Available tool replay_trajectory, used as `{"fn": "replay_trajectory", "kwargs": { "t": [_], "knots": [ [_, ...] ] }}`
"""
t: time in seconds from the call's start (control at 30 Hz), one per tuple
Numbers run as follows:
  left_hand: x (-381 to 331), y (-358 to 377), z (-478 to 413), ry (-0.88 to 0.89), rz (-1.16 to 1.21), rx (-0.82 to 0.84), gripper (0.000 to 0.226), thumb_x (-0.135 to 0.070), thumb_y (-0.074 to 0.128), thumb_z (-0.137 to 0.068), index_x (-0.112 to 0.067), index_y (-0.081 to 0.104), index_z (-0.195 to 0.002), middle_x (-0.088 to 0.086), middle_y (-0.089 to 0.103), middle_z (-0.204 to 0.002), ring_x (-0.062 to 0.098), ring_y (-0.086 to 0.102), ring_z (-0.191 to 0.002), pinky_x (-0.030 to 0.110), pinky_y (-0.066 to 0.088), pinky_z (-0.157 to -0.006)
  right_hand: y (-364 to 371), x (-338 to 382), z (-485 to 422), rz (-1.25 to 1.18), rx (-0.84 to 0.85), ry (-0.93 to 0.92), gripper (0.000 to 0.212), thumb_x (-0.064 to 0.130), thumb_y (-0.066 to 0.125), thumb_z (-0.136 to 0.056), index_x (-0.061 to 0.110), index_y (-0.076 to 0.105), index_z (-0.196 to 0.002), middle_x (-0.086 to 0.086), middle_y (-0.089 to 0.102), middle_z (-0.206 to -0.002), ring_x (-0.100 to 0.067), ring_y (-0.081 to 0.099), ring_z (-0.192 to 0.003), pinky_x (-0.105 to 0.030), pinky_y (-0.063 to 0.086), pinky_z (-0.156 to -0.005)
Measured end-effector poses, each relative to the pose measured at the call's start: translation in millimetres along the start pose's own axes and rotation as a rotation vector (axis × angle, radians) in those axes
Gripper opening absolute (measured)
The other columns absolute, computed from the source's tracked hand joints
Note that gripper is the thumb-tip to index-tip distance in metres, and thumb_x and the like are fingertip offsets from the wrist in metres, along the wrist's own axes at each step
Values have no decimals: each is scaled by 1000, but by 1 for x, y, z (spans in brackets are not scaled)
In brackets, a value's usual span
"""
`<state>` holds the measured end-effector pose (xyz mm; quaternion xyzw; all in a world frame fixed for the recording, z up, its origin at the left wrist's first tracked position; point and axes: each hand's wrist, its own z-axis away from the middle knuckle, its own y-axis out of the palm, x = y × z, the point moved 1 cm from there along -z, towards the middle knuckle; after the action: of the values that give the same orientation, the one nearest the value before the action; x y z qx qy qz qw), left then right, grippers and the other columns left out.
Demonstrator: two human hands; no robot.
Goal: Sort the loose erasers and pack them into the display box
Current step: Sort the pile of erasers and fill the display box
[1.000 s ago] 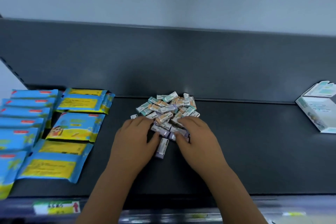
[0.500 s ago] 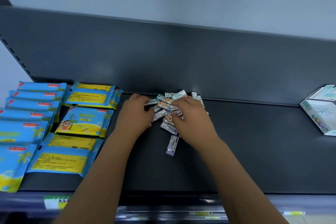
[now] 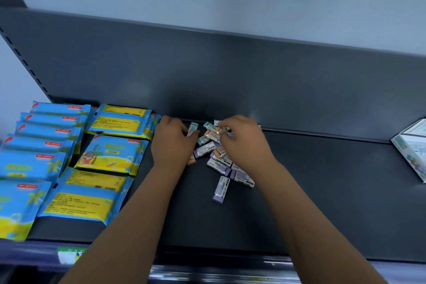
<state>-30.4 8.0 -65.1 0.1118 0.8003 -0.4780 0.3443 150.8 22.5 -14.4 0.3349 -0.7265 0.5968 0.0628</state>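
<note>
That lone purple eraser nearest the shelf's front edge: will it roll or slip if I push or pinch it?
The purple eraser is a flat-sided block lying flat on the shelf, so it should slide, not roll. Its printed sleeve looks smooth, so a pinch may slip. It looks small and stiff, probably light.

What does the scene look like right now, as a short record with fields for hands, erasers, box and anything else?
erasers: loose mixed pile, teal, orange and purple, at the back of the shelf
left hand: pinches a teal eraser at the pile's left
right hand: fingers curled over the pile's top; grip unclear
purple eraser: lies alone, nearest the front
box: far right, apart from the pile, partly out of frame; inside hidden
packets: blue and yellow, left of the pile
</note>
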Motion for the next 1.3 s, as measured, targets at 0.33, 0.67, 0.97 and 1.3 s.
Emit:
{"fn": "replay_trajectory", "kwargs": {
  "t": [0.33,0.67,0.97,1.3],
  "knots": [
    [9,5,-4,158,94,94,47,-10,39,-76,-22,80,-96,-4,71,-117,28,55,-112,41,49,-91,22,7,-58,273,196,150,25,29,62,-88,14,64,-68,-5,62,-72,-29,62,-72,-29,47,-60],
    [4,-6,-7,-22,175,104,40,15,47,-79,-1,79,-98,15,62,-121,27,56,-114,20,35,-88,26,14,-71,272,280,258,17,16,69,-79,15,56,-68,-2,56,-72,-19,52,-60,-26,41,-54],
    [3,-30,-9,166,-243,266,46,5,59,-77,-12,74,-117,14,61,-126,36,58,-113,40,49,-93,25,14,-71,108,337,396,6,15,71,-75,14,65,-75,-2,63,-76,-20,61,-67,-21,39,-50],
    [8,-36,-5,64,-265,251,11,-19,70,-82,-13,73,-90,8,64,-93,28,61,-87,33,47,-67,27,19,-71,189,303,358,18,14,73,-81,14,56,-76,-5,61,-86,-26,58,-76,-31,45,-64]
  ]
}}
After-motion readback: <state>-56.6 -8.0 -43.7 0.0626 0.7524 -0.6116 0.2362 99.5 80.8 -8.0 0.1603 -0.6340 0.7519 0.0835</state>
